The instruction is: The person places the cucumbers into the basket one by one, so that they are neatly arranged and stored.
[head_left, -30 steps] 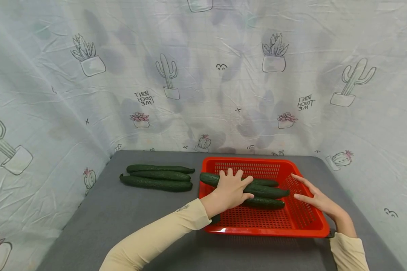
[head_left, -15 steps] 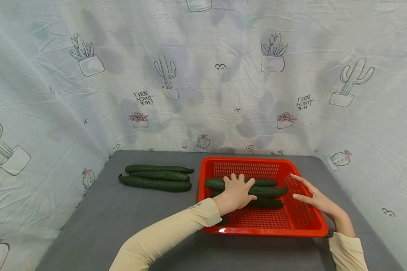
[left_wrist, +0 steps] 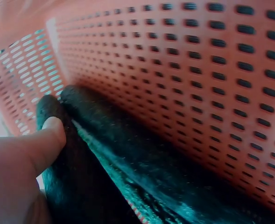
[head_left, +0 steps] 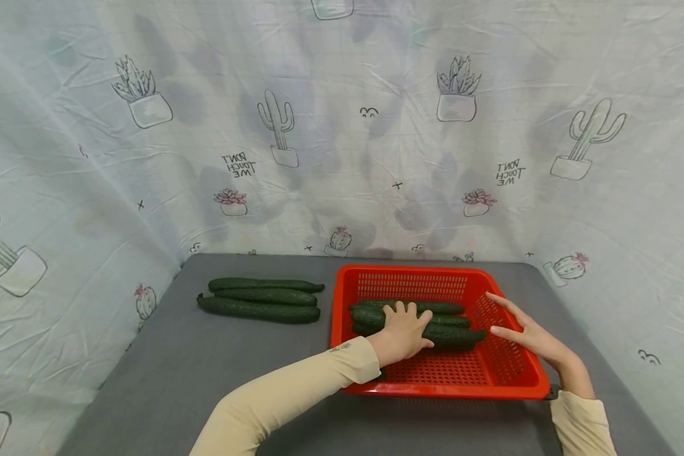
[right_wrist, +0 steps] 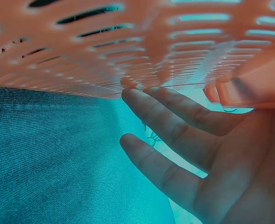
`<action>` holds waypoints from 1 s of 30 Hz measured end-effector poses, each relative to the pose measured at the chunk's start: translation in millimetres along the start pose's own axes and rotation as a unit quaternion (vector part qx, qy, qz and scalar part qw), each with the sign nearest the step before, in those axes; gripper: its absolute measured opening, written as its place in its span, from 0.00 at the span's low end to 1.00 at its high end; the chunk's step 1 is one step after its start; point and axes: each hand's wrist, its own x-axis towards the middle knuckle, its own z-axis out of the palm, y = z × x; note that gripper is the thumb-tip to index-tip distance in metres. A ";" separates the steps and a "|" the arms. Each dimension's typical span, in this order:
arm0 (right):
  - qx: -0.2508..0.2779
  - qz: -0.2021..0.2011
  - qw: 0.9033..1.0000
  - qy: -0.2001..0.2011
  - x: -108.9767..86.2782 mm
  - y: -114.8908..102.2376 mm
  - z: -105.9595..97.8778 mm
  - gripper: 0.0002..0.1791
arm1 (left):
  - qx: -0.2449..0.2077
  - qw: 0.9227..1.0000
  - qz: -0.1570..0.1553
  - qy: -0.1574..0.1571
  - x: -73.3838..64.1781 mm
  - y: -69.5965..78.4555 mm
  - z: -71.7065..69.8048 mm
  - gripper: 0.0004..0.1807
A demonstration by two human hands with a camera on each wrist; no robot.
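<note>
Three cucumbers (head_left: 266, 296) lie beside the basket (head_left: 444, 391). Left hand (head_left: 401, 334) grips another cucumber (left_wrist: 79, 179); right wrist view adds spread right hand's (head_left: 534, 337) outer fingers (right_wrist: 171, 125).

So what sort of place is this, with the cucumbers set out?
Possibly a makeshift filming booth: a wrinkled cactus-print sheet surrounds a plain grey table, where three cucumbers lie beside a red basket.

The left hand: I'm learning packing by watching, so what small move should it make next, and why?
Probably loosen the left hand from its cucumber: that appears to lie inside the basket, right beside another cucumber, while three more cucumbers lie on the table.
</note>
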 end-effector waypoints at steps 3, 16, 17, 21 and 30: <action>0.001 -0.006 1.000 -0.001 0.1 -0.1 -1.1 0.39 | 0.023 1.000 0.006 -0.002 -1.1 1.7 2.4 0.29; -0.001 -0.015 1.000 0.000 0.0 -2.6 -0.5 0.38 | 0.079 0.997 0.020 -0.002 -0.3 2.1 9.2 0.30; -0.003 -0.015 1.000 0.001 0.1 -2.1 -0.5 0.38 | 0.085 0.996 0.021 0.000 -0.2 2.0 8.9 0.31; -0.007 -0.011 1.000 0.003 0.6 0.9 -0.2 0.38 | 0.096 0.995 0.022 -0.006 -0.5 1.4 8.1 0.33; -0.001 -0.005 1.000 0.003 0.9 5.5 -0.3 0.38 | 0.110 0.993 0.022 -0.038 -4.2 -0.3 6.6 0.40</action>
